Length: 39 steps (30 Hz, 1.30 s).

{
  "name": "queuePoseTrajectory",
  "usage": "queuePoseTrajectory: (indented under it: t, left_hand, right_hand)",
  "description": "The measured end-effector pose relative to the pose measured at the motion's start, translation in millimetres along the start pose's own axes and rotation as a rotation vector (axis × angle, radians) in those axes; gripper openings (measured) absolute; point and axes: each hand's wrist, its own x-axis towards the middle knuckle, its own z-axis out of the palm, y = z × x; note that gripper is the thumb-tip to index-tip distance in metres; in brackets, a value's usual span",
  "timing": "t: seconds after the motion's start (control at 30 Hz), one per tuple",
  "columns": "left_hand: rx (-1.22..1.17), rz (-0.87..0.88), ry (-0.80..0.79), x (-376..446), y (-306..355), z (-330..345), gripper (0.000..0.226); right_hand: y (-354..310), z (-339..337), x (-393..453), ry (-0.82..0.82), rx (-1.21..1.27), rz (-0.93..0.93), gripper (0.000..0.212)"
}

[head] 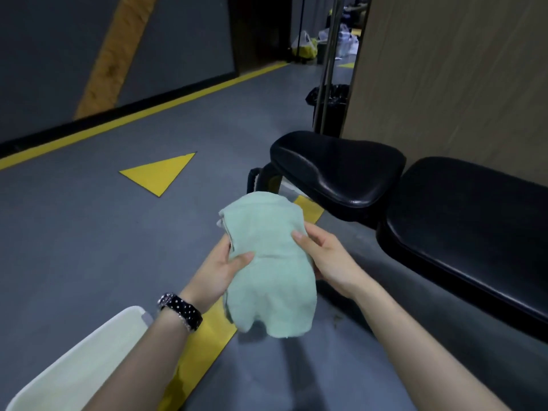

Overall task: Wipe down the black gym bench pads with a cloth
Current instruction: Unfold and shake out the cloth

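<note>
Cloth of pale green terry (268, 262), folded and hanging loose at its lower end, is held in the air between both hands in the head view. The left hand (218, 269) pinches its left edge, thumb on top; the right hand (324, 258) pinches the right edge likewise. The black padded vinyl seat pad (338, 167) lies ahead and to the right, the longer black back pad (471, 229) further right, its long axis running rightward. The right grip is nearer both, apart from them.
</note>
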Motion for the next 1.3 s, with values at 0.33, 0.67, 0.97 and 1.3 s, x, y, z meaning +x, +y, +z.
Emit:
queuePoseTrajectory:
  t: [0.33,0.67,0.97,1.3]
  left_hand:
    - [-0.053,-0.229,0.041,23.5,-102.5,-5.4,0.052]
    - [-0.001,-0.294,0.066,38.4,-141.0,-10.6,0.052]
    - [0.773,-0.157,0.342,28.5,-151.6,-13.2,0.023]
    - [1.387,0.015,-0.173,34.4,-165.7,-3.5,0.059]
  right_hand:
    - [96.9,-9.9,31.2,-0.01,-0.069,0.178,0.025]
    - [156.9,-11.5,57.2,0.016,-0.045,0.225,0.027]
    - [168.0,-18.3,54.3,0.015,-0.616,0.177,0.027]
    - [151.5,-10.9,45.8,-0.363,-1.262,-0.072,0.065]
